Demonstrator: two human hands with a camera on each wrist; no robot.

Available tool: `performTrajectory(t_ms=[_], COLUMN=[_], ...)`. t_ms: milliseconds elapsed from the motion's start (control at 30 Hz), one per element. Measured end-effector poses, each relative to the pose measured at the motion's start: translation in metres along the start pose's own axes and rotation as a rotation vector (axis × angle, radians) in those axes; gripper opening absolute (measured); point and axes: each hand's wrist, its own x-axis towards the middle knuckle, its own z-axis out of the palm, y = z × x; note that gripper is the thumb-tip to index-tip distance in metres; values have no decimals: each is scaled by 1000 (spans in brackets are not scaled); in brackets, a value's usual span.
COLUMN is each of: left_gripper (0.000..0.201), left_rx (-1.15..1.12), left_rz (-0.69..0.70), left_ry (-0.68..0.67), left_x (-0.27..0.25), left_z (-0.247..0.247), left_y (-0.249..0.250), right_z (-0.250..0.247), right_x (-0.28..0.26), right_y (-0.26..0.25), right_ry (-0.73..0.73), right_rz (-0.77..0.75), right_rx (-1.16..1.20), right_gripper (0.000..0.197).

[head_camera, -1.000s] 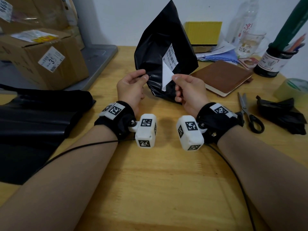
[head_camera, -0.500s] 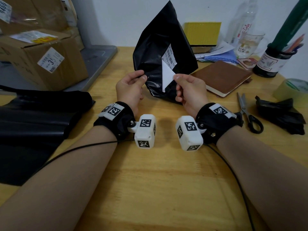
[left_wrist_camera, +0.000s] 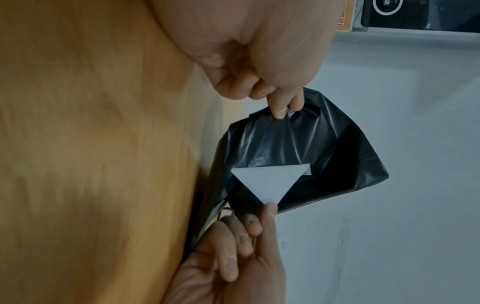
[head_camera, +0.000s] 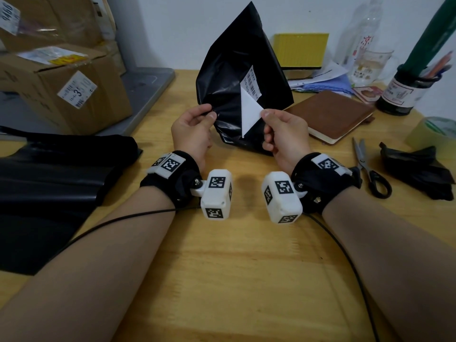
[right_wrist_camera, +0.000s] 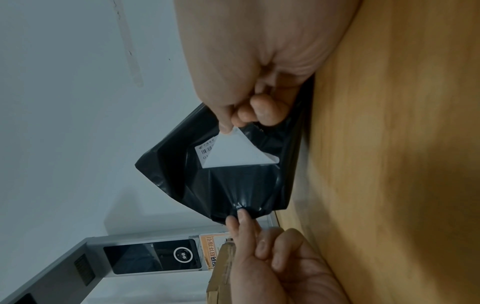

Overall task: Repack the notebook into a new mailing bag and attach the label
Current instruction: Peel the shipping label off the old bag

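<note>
A crumpled black mailing bag stands upright over the table's middle. My left hand pinches its left edge between thumb and forefinger. A white label is partly peeled off the bag, its blank back folded toward me in a triangle; its printed barcode end still sticks to the plastic. My right hand pinches the label's free corner. The brown notebook lies flat to the right of the bag, apart from both hands.
Flat black mailing bags lie at the left. Cardboard boxes sit on a grey tray behind them. Scissors, crumpled black plastic and a tape roll are at the right; a glass, bottle and pen holder stand behind.
My right hand has pulled the label's corner further right and toward me, so more of the white back shows. The left hand keeps its pinch on the bag.
</note>
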Motion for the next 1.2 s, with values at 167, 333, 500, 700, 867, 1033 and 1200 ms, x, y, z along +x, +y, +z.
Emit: performTrajectory(t_ms=[167, 333, 500, 700, 867, 1033, 1200], left_gripper=[17, 17, 18, 17, 17, 18, 18], left_rx=[-2, -6, -2, -2, -5, -11, -1], left_rz=[5, 2, -6, 0, 2, 3, 3], left_ry=[13, 18, 14, 24, 43, 57, 71], left_x=[1, 2, 2, 2, 3, 3, 5], left_z=[-1, -2, -2, -2, -2, -2, -3], left_y=[-1, 0, 0, 0, 0, 1, 0], right_z=[0, 0, -1, -1, -2, -2, -1], right_x=[1, 2, 2, 1, 1, 1, 2], right_y=[0, 0, 0, -2, -2, -2, -2], right_ry=[0, 7, 35, 47, 54, 55, 69], right_rz=[4, 5, 0, -8, -6, -11, -8], right_rx=[13, 13, 7, 2, -10, -16, -15], right_gripper=[7, 7, 7, 8, 8, 8, 7])
